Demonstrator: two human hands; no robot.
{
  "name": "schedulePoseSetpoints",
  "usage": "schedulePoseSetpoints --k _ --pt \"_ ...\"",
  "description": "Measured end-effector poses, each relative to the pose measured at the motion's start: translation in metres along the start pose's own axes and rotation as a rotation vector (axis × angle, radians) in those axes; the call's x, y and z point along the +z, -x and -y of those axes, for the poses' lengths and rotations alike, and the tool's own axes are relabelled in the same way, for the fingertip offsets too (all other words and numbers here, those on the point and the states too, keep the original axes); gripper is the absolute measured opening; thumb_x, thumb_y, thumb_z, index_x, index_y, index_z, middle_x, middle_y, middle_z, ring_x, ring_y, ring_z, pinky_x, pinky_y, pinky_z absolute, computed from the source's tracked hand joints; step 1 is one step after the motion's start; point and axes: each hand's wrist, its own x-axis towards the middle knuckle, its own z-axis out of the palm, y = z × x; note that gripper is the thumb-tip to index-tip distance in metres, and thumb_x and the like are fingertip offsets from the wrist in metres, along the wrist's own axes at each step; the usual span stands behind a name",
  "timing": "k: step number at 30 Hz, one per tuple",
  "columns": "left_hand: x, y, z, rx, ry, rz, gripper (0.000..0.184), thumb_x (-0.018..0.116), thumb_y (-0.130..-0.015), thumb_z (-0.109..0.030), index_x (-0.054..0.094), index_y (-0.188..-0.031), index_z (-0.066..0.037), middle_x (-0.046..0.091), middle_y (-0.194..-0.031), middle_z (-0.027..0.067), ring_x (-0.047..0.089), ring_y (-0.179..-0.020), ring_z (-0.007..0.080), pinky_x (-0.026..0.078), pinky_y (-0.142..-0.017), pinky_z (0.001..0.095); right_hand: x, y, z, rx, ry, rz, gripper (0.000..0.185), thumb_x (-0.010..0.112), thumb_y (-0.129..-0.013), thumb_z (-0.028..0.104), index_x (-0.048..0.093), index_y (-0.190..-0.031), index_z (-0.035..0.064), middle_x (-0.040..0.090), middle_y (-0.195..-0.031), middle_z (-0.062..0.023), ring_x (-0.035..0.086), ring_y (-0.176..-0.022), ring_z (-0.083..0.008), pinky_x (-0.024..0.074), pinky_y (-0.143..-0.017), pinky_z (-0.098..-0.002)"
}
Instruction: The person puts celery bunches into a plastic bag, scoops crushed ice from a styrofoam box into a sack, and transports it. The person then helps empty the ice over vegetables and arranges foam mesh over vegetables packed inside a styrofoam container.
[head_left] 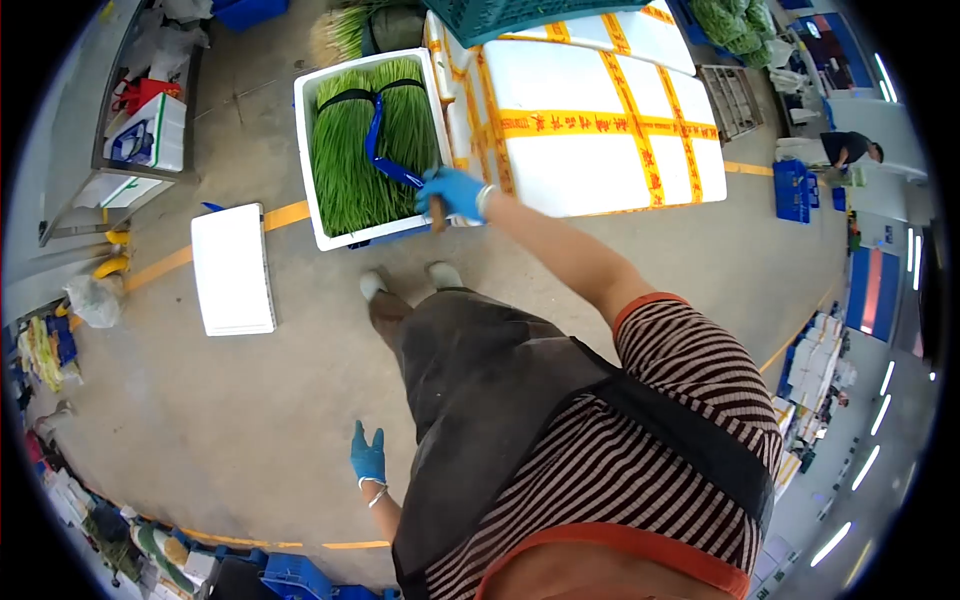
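Observation:
My right hand (455,194), in a blue glove, is closed round the wooden handle of a sickle (378,145) with a curved blue blade. The blade lies over two bundles of long thin green stalks, like chives (350,150), each crossed by a black band. They fill a white foam box (309,130) in front of my boots. My left hand (368,457), also gloved in blue, hangs at my side over the floor, fingers apart and holding nothing.
White foam boxes with yellow printed tape (570,85) stand right of the open box, under a green crate (520,15). A white lid (232,270) is on the floor at left, near a metal rack (75,190). Another person (848,147) bends at far right by blue crates (792,190).

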Motion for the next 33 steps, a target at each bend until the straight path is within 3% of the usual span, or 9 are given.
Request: schedulePoseSetpoints --k 3,5,8,12,17,21,24,29,33 --pt "-0.008 -0.045 0.014 0.052 -0.125 0.254 0.067 0.063 -0.082 -0.041 0.044 -0.132 -0.003 0.053 -0.125 0.0223 0.052 -0.114 0.0359 0.044 -0.093 0.0420 -0.008 -0.002 0.064 -0.162 0.326 -0.260 0.050 0.053 -0.090 0.024 0.038 -0.135 0.0081 0.063 -0.072 -0.0133 0.056 -0.055 -0.0199 0.0468 -0.048 -0.0340" --pt "-0.020 -0.085 0.018 0.085 -0.178 0.361 0.067 0.063 -0.081 -0.043 0.045 -0.132 -0.003 0.053 -0.125 0.0225 0.052 -0.114 0.0368 0.043 -0.094 0.0425 -0.018 -0.024 0.091 -0.266 0.400 -0.451 0.033 0.052 -0.090 0.023 0.050 -0.117 0.0033 0.058 -0.065 -0.0096 0.053 -0.051 -0.0179 0.0428 -0.044 -0.0340" --pt "-0.067 -0.146 0.015 0.189 0.031 0.187 0.060 0.065 -0.083 -0.031 0.046 -0.131 -0.002 0.052 -0.126 0.0223 0.052 -0.115 0.0342 0.043 -0.095 0.0394 -0.035 -0.063 0.116 -0.333 0.339 -0.580 0.016 0.058 -0.087 0.018 0.053 -0.095 0.0056 0.054 -0.064 -0.0085 0.050 -0.048 -0.0186 0.0434 -0.044 -0.0308" --pt "-0.133 -0.201 0.009 0.076 0.480 -0.023 0.050 0.059 -0.088 -0.014 0.044 -0.134 -0.002 0.051 -0.132 0.0134 0.051 -0.114 0.0197 0.040 -0.096 0.0306 -0.036 -0.092 0.135 -0.297 0.281 -0.712 0.012 0.056 -0.086 0.015 0.051 -0.092 0.0065 0.053 -0.064 -0.0080 0.049 -0.048 -0.0179 0.0425 -0.043 -0.0304" --pt "-0.168 -0.214 0.002 -0.077 0.236 0.058 0.050 0.059 -0.088 -0.018 0.045 -0.133 -0.002 0.052 -0.130 0.0153 0.052 -0.117 0.0249 0.040 -0.097 0.0328 -0.033 -0.112 0.147 -0.222 0.261 -0.823 0.011 0.053 -0.087 0.015 0.051 -0.095 0.0076 0.055 -0.067 -0.0089 0.051 -0.050 -0.0175 0.0406 -0.042 -0.0305" --pt "-0.171 -0.215 -0.023 0.186 -0.135 0.140 0.053 0.061 -0.087 -0.025 0.045 -0.133 -0.004 0.051 -0.129 0.0191 0.049 -0.119 0.0328 0.040 -0.098 0.0369 -0.034 -0.112 0.136 -0.286 0.278 -0.838 0.013 0.054 -0.085 0.016 0.052 -0.096 0.0088 0.054 -0.065 -0.0088 0.050 -0.047 -0.0187 0.0398 -0.040 -0.0325" --pt "-0.169 -0.212 -0.049 0.221 -0.112 0.153 0.053 0.060 -0.087 -0.027 0.045 -0.133 -0.006 0.051 -0.129 0.0192 0.049 -0.119 0.0333 0.040 -0.099 0.0372 -0.043 -0.101 0.108 -0.402 0.236 -0.885 0.012 0.056 -0.084 0.016 0.055 -0.089 0.0055 0.053 -0.061 -0.0088 0.047 -0.040 -0.0189 0.0371 -0.035 -0.0335" --pt "-0.168 -0.209 -0.062 0.270 -0.106 0.189 0.055 0.060 -0.086 -0.030 0.044 -0.134 -0.006 0.050 -0.129 0.0211 0.048 -0.119 0.0353 0.040 -0.099 0.0393 -0.028 -0.091 0.105 -0.299 0.044 -0.887 0.010 0.055 -0.082 0.014 0.053 -0.084 0.0052 0.051 -0.059 -0.0071 0.046 -0.041 -0.0179 0.0368 -0.035 -0.0334" --pt "-0.177 -0.217 -0.063 0.232 -0.215 0.181 0.057 0.060 -0.086 -0.032 0.043 -0.134 -0.006 0.050 -0.128 0.0225 0.048 -0.119 0.0362 0.040 -0.099 0.0402 -0.042 -0.074 0.055 -0.324 0.209 -0.957 0.009 0.054 -0.082 0.016 0.050 -0.078 0.0094 0.049 -0.056 -0.0058 0.045 -0.041 -0.0166 0.0356 -0.036 -0.0316"
